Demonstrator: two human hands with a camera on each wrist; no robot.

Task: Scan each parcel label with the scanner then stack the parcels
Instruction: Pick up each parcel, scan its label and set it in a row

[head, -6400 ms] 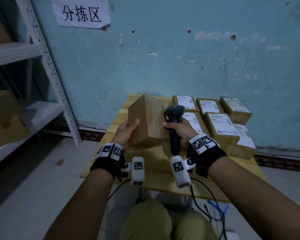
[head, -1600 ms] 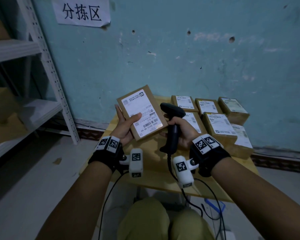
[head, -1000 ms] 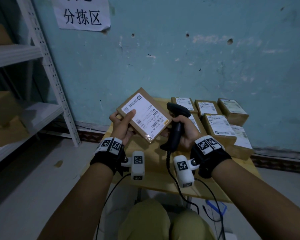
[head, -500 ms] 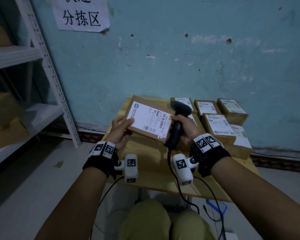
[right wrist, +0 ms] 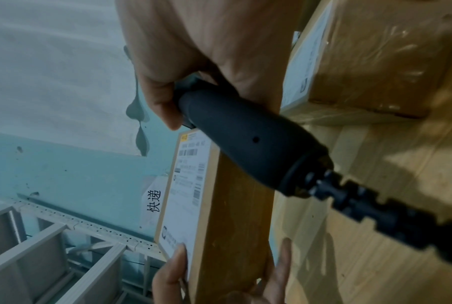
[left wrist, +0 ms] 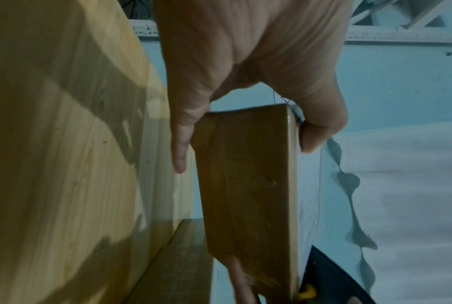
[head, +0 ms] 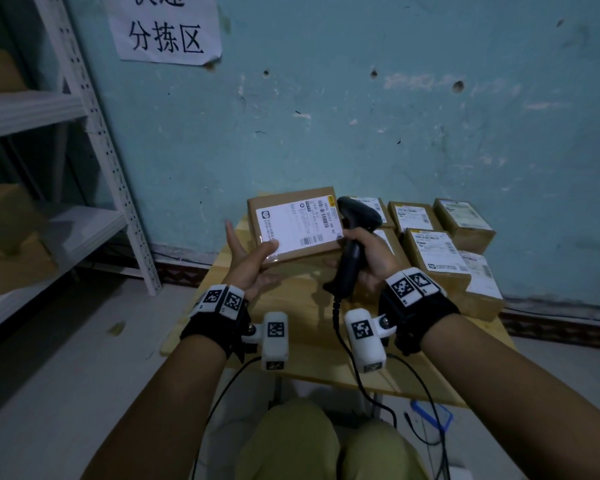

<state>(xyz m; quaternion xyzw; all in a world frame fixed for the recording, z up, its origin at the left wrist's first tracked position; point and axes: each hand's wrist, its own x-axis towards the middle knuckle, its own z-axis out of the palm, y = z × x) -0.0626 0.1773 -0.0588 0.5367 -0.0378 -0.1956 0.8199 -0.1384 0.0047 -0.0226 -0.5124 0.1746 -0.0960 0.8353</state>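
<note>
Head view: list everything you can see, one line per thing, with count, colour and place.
held parcel: one, brown with white label, above the table's left part
scanner: one, black, corded, right of the held parcel
table parcels: at least six, brown, labelled, right side
table: one, light wood, against the wall
shelving: one, white, left
wall sign: one, white, upper left
left hand: holds the parcel
right hand: grips the scanner

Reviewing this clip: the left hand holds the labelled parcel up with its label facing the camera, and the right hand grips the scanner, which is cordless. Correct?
Not quite: the scanner is corded. The right wrist view shows a black cable leaving its handle. The left hand does hold the parcel label up, and the right hand grips the scanner.
</note>
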